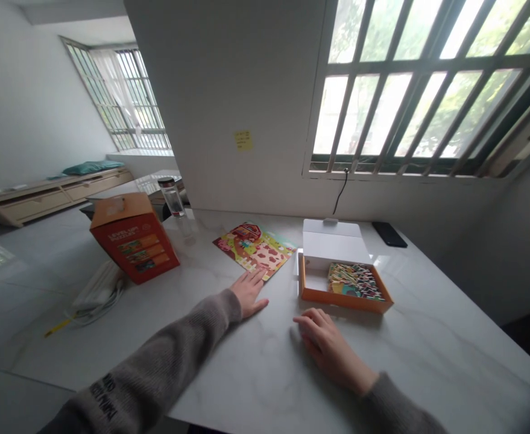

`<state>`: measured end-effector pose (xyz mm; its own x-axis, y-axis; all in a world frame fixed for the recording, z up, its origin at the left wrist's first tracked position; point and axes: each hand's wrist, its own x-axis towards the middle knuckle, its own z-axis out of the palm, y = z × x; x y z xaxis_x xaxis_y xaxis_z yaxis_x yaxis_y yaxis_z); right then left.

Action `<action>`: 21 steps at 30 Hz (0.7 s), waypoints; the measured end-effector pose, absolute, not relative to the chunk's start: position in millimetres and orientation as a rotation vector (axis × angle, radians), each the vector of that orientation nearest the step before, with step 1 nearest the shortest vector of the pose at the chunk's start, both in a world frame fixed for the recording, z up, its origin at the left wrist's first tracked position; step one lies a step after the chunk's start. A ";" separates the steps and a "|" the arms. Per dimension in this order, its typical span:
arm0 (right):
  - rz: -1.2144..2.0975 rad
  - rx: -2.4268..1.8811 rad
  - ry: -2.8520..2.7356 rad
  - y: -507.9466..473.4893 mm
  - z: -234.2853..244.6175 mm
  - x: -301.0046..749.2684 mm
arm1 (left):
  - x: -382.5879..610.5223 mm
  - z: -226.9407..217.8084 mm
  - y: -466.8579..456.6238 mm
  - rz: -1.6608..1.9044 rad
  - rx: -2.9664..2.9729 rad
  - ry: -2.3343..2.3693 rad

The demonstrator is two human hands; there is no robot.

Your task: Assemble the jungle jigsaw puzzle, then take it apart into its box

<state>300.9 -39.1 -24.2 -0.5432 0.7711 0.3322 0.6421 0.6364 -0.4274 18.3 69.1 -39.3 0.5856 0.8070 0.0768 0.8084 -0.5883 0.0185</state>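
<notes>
My left hand (249,293) lies flat on the table, its fingers stretched out and the tips on the near edge of a colourful farm picture sheet (269,255). That sheet shows a red barn and a cow-spotted shape; whether it is made of joined puzzle pieces I cannot tell. Nearer me and to the right, my right hand (319,337) rests on the tabletop with its index finger extended and the others loosely bent; nothing shows in it. Just beyond it stands an orange box (337,299) with its white lid raised, holding many puzzle pieces (355,282) on its right side.
A red-orange puzzle carton (140,247) stands at the left, beside a white power strip (96,289) with its cable. Behind it is a clear bottle (172,199). A black phone (389,234) lies at the back right. A yellow note (243,140) is on the wall.
</notes>
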 end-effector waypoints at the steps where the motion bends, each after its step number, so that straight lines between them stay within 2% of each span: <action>1: 0.343 -1.105 -2.367 -39.1 -25.0 300.9 | 11.0 -38.6 56.1 -0.139 -2.781 -1.412; 7: 0.254 -1.111 -2.401 -39.0 -28.1 298.6 | -33.3 -37.4 -3.0 -0.175 -2.796 -1.379; 13: 0.175 -1.039 -2.440 -40.8 -24.1 291.2 | -72.4 -32.4 -25.0 -0.108 -2.870 -1.333; 21: 0.205 -0.829 -2.485 -29.3 -17.9 231.1 | -74.9 -31.8 -45.1 -0.277 -2.934 -1.324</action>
<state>231.1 -29.3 -17.9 -0.6843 0.5967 0.4191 0.5201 0.8022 -0.2931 -74.9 -45.1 -31.8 0.6500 0.7506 0.1188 0.7354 -0.6607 0.1508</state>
